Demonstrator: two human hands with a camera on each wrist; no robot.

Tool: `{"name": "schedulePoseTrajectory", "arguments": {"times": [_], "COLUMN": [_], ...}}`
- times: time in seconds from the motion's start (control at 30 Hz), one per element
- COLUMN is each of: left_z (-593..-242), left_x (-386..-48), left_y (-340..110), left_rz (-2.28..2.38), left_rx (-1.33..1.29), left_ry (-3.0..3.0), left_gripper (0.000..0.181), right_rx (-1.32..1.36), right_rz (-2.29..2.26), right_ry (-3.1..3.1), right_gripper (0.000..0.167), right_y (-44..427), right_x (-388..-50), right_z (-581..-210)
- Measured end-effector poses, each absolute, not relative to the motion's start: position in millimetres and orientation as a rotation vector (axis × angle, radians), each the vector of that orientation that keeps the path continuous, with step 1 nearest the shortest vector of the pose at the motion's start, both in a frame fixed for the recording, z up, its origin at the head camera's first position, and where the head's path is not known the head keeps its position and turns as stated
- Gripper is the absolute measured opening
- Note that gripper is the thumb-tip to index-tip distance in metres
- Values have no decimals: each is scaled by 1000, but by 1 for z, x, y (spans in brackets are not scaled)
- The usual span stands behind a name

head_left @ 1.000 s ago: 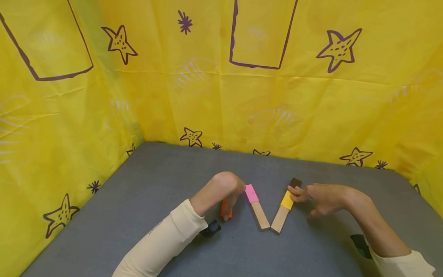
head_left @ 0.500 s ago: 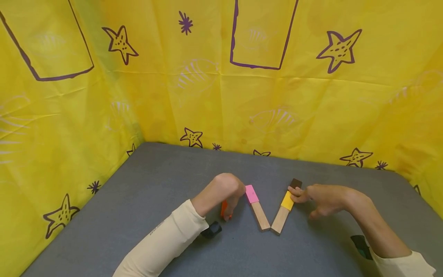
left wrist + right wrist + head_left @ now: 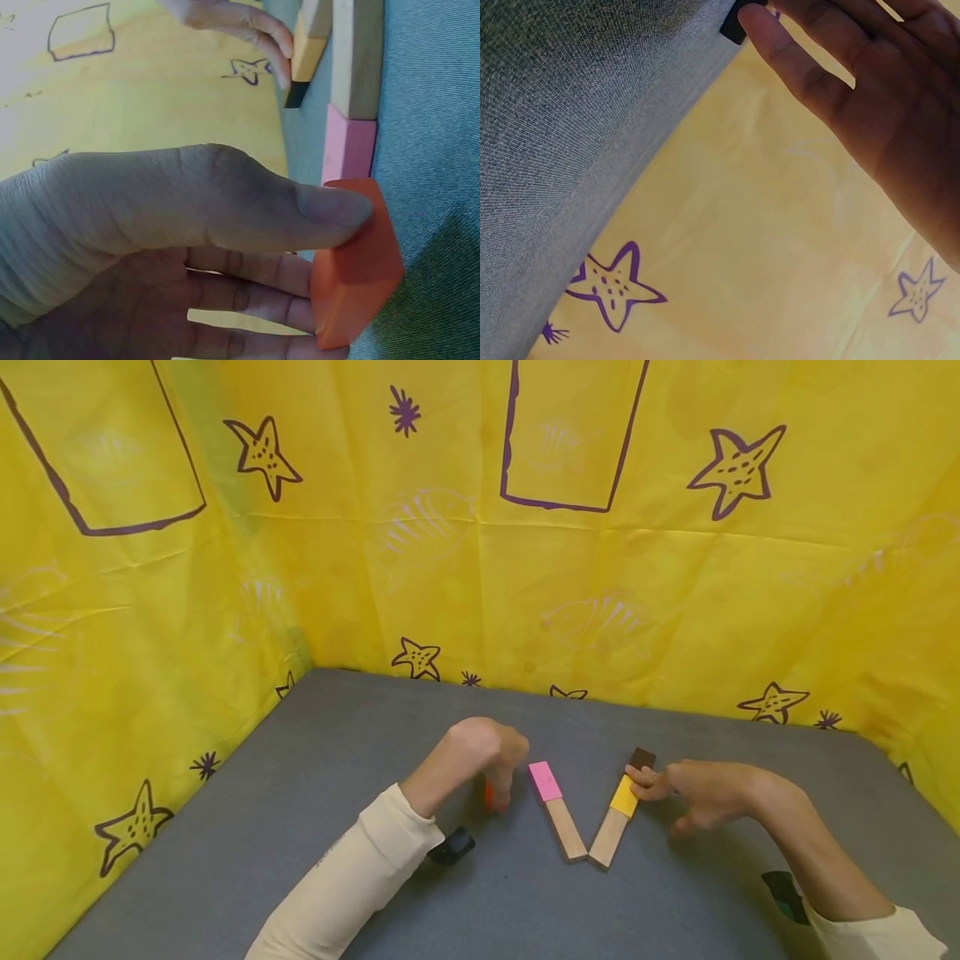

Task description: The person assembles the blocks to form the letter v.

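Observation:
My left hand pinches an orange block between the thumb and fingers, left of the row of blocks. A pink block lies end to end with a plain wooden block. Another plain wooden block meets it at the near end, forming a V. The second arm goes on with a yellow block and a dark brown block at its far end. The fingers of my right hand rest on the yellow and dark brown blocks, thumb held apart. The right wrist view shows only the dark block's end.
The blocks lie on a dark grey table. A yellow cloth with starfish and fish drawings walls off its back and sides. Dark wrist devices show below both hands; the left one sits near the cream sleeve.
My left hand has risen a little, away from the pink block, with the orange block in its grip. The right hand has stayed in place on the blocks.

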State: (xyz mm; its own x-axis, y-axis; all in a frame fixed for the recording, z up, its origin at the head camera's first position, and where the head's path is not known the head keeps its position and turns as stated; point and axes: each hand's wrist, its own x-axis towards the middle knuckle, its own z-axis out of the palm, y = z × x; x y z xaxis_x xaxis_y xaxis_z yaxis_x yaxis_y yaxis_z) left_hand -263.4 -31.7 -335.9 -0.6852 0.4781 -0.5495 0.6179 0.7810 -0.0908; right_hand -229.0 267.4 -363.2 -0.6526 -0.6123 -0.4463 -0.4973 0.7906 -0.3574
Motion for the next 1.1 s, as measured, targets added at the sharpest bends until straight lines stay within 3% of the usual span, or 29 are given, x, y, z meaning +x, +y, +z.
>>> {"name": "schedulePoseTrajectory", "arguments": {"times": [0.4, 0.67, 0.97, 1.1], "left_z": [-331, -332, -336, -340], "left_x": [-271, -277, -282, -286], "left_y": [-39, -40, -41, -40], "left_rz": [-166, -115, -28, -16], "left_rx": [870, 976, 1066, 1126], "left_ry": [2602, 2640, 2694, 2735], "left_gripper": [21, 48, 42, 31], "right_rx": [-841, -827, -823, -814], "right_rz": [-269, -277, -296, -291], "right_ry": [2421, 2416, 2413, 2411], "right_gripper": [77, 75, 78, 78], "right_y": [269, 270, 268, 268], "right_x": [-229, -229, -228, -229], "right_z": [-365, -365, -365, -365]}}
